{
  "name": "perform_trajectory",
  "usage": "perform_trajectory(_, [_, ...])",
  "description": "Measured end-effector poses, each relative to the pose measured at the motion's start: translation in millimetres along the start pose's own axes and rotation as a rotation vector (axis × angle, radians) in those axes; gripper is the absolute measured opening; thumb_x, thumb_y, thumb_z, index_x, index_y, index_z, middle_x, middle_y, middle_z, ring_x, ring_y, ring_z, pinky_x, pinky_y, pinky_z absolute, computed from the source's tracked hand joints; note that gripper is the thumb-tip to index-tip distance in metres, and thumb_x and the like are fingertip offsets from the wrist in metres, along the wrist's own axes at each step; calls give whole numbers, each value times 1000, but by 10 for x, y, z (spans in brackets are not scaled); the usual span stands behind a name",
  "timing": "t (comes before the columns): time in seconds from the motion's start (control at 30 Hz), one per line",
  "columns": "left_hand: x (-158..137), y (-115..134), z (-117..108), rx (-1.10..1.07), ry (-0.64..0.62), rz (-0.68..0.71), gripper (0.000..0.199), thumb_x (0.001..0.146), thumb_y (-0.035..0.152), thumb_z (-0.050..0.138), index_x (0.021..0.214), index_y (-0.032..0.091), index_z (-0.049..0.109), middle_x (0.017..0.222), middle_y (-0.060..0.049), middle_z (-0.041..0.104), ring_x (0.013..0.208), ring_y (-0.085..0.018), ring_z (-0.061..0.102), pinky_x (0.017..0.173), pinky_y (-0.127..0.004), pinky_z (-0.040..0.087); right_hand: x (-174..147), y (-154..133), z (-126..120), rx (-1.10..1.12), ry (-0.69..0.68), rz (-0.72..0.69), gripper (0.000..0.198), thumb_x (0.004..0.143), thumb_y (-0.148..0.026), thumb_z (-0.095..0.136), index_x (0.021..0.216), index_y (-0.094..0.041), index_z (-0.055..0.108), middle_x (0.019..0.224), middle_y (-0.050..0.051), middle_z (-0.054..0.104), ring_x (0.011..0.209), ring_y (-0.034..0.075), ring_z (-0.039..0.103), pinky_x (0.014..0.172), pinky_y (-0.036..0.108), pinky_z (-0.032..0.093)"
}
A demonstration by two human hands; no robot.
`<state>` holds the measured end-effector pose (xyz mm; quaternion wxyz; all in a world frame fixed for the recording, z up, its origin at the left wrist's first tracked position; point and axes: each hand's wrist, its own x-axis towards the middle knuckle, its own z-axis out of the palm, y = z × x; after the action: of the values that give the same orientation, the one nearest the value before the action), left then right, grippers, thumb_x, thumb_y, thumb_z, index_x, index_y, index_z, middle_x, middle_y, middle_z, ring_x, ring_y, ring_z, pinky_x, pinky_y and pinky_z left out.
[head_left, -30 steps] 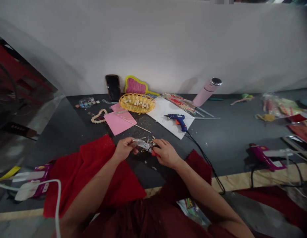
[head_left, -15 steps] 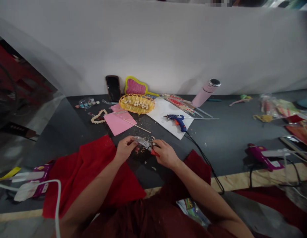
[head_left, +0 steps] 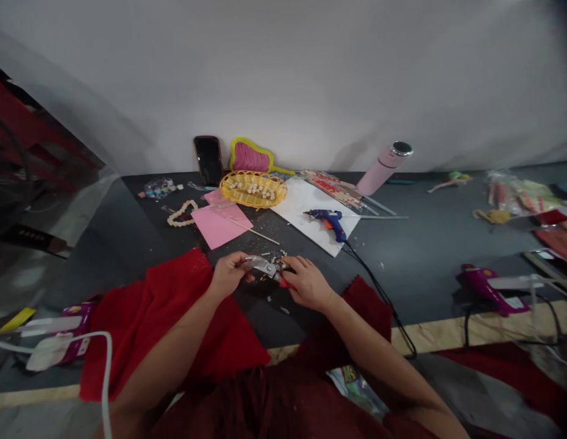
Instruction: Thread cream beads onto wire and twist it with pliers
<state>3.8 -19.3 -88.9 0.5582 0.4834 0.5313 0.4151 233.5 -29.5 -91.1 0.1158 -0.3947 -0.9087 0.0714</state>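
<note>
My right hand (head_left: 311, 284) is closed around the red handle of a pair of pruning shears (head_left: 264, 266), with the silver blades pointing left. At the blade tip, my left hand (head_left: 228, 274) is pinched shut; whatever it holds there is too small to make out. Small pale cut pieces (head_left: 269, 299) lie scattered on the dark table under and around the shears. Just beyond the hands, a thin stick (head_left: 260, 234) rests partly over a pink paper sheet (head_left: 219, 227).
Farther back stand a yellow woven basket (head_left: 247, 198) with small pale pieces, a phone (head_left: 208, 160) and a pink flask (head_left: 385, 169). A blue glue gun (head_left: 330, 223) lies on a white board (head_left: 306, 210), its black cord running right. Red cloth (head_left: 169, 311) covers the left front.
Both hands stay nearly in place with the shears between them. The shears' blade and my left fingers have shifted very slightly. The camera view has tilted a little.
</note>
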Motion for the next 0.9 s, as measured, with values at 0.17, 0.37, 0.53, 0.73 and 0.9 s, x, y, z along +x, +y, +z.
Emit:
perform_trajectory(0.17, [13,-23,-30,9,-35,-12,12,68,26,64,69,16,58,46,3,61,40,-11,56,43,-20,43,-7,14,40,25,23,-3,20,72,-13,53,89,-20,62,119,9,50,99,23,46,80,35,39])
perform_trajectory(0.37, [-10,-51,1,-11,-22,-9,15,69,28,64,68,15,58,47,3,61,40,-10,55,43,-19,43,-36,15,88,59,57,-9,17,72,-9,52,84,-19,61,112,9,53,96,20,49,82,31,42])
perform_trajectory(0.53, [-27,-12,18,-13,-7,2,16,70,29,64,67,15,59,46,3,60,39,-10,55,42,-19,43,-29,2,91,25,46,1,17,74,-11,53,85,-19,61,114,9,52,96,21,49,82,32,42])
perform_trajectory(0.73, [-19,28,-18,-35,-51,-4,18,66,29,68,65,14,59,48,2,61,39,-10,55,42,-19,43,-8,13,38,-2,11,-17,20,72,-13,54,90,-20,61,120,9,49,100,23,46,83,36,39])
perform_trajectory(0.9, [-12,14,-68,-112,-152,-38,23,65,33,71,65,13,59,58,0,65,39,-10,56,41,-20,45,-22,26,-27,18,-24,-37,23,71,-13,54,92,-20,61,123,9,48,102,24,46,81,36,37])
